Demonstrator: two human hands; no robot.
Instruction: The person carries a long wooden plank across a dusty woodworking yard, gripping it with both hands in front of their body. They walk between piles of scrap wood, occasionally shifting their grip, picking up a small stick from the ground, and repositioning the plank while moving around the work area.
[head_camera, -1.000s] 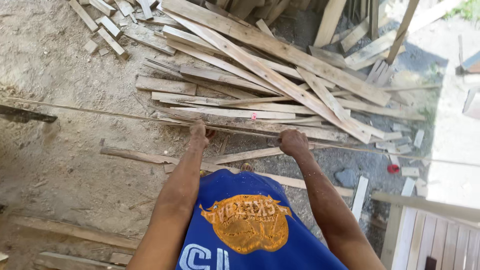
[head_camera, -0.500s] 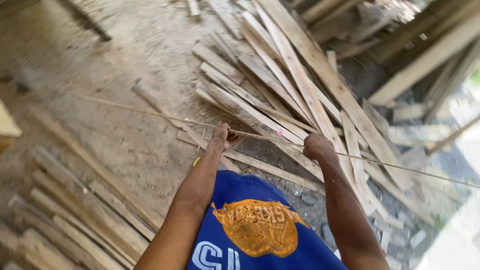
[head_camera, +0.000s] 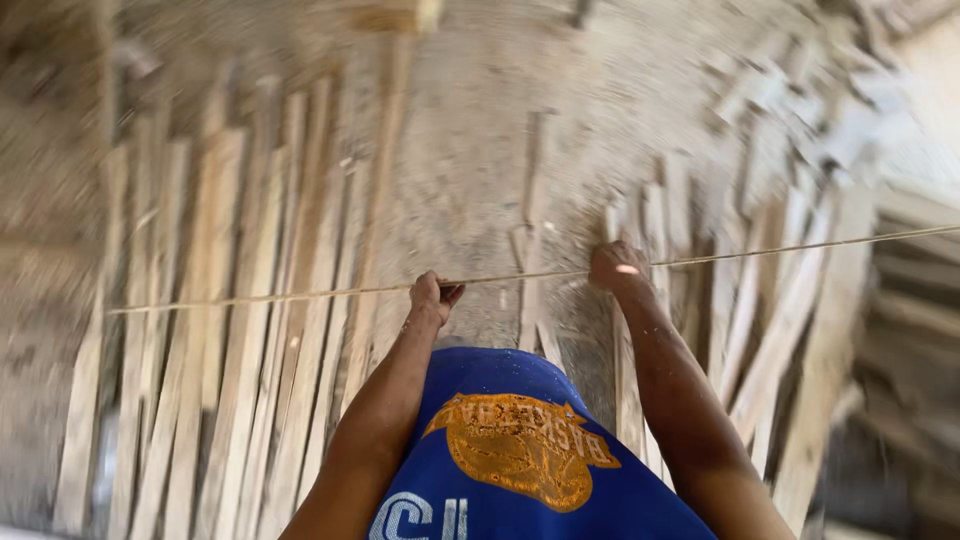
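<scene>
A long, thin wooden strip (head_camera: 520, 275) runs across the view from left to right, held above the sandy ground. My left hand (head_camera: 432, 298) is closed on it near the middle. My right hand (head_camera: 618, 268) grips it further right, about a forearm's length away. Both arms reach forward over my blue shirt (head_camera: 520, 450) with an orange print. The strip's ends pass well beyond both hands. The picture is blurred by motion.
A row of long wooden slats (head_camera: 240, 330) lies side by side on the ground at the left. More slats and offcuts (head_camera: 780, 300) are piled at the right. Sandy, sawdust-covered ground (head_camera: 470, 160) lies between them.
My view has swung left, away from the big plank pile, which now sits at the right. Both hands have kept their hold on the thin strip and carried it along.
</scene>
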